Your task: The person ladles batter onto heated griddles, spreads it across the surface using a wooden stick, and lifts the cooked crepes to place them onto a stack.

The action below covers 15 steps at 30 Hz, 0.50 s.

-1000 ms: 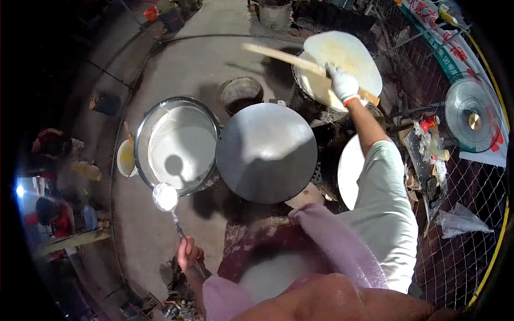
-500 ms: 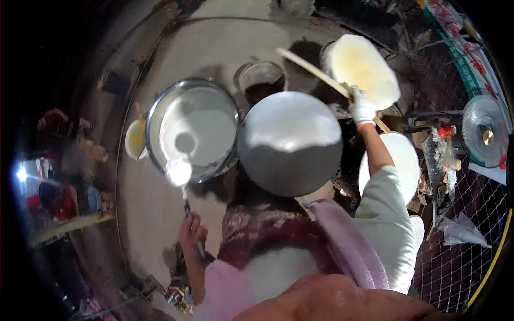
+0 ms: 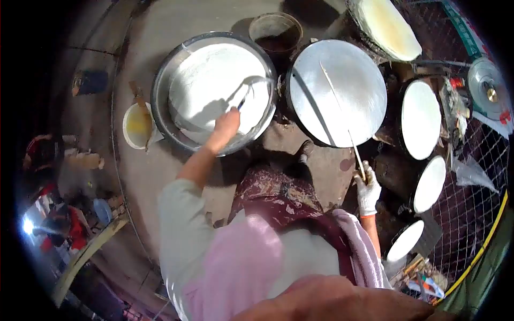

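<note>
My bare left hand [image 3: 227,125] reaches over a wide metal basin [image 3: 160,107] of white batter [image 3: 206,80]. It is closed round the handle of a ladle [image 3: 243,98], whose head is at the batter's right part; its edges are hard to make out in the glare. My right hand [image 3: 368,190], in a white glove with an orange cuff, grips one end of a long thin wooden stick [image 3: 342,109]. The stick stretches over a round griddle [image 3: 361,80], which has a bare grey surface and carries the stick's dark shadow.
A dark-bottomed bucket [image 3: 276,32] stands behind the basin and griddle. A pale tub [image 3: 136,125] with yellow liquid sits left of the basin. Several round white-topped pans [image 3: 421,120] line the right side, beside wire mesh [image 3: 466,214] and a fan [image 3: 484,88].
My left hand has moved the ladle from the basin's near edge into the batter area. My right hand has drawn back from the far right pan, bringing the stick over the griddle. The view has shifted.
</note>
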Tool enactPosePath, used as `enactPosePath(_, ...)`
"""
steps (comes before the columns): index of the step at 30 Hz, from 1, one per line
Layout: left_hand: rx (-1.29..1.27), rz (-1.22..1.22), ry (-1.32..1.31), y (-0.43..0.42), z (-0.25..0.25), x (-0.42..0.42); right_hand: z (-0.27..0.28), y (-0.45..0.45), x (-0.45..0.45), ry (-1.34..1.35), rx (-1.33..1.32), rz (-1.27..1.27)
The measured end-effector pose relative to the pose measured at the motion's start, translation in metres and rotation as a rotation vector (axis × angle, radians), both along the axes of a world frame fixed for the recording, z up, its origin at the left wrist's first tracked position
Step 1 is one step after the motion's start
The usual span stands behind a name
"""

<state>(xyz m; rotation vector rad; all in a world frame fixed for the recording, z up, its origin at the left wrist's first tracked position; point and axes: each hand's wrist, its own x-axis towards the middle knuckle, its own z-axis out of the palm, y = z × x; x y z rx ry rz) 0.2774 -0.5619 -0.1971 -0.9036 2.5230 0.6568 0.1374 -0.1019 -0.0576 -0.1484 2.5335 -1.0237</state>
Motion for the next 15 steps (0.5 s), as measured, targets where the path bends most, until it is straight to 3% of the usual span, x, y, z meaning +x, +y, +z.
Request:
enactPosePath(4, -0.047, -0.129, 0.027, -0.028, -0.042, -0.010, 0.014, -0.013, 0.058, 0.012, 0.171, 0.038)
enactPosePath(5, -0.001, -0.191, 0.035, -0.035, -0.060, 0.000, -0.002, -0.007, 0.071, -0.012, 0.006, -0.058)
enactPosePath(7, 0.083, -0.315, 0.048, -0.042, -0.101, 0.016, -0.021, -0.004, 0.084, -0.128, -0.058, -0.133)
enactPosePath(8, 0.107, -0.255, 0.141, -0.035, -0.107, 0.019, -0.036, -0.002, 0.089, -0.060, -0.077, -0.078)
enactPosePath(11, 0.777, 0.384, -0.034, -0.011, -0.103, 0.025, -0.042, -0.027, 0.100, -0.206, -0.010, -0.026)
enactPosePath(12, 1.075, 0.617, 0.054, 0.001, -0.096, 0.035, -0.063, -0.026, 0.108, -0.248, -0.058, -0.031)
enactPosePath(14, 1.414, 0.817, 0.115, 0.029, -0.065, 0.105, -0.069, -0.025, 0.168, -0.287, -0.176, -0.011)
enactPosePath(15, 1.583, 0.889, 0.178, 0.047, -0.074, 0.115, -0.081, -0.025, 0.179, -0.264, -0.207, 0.023)
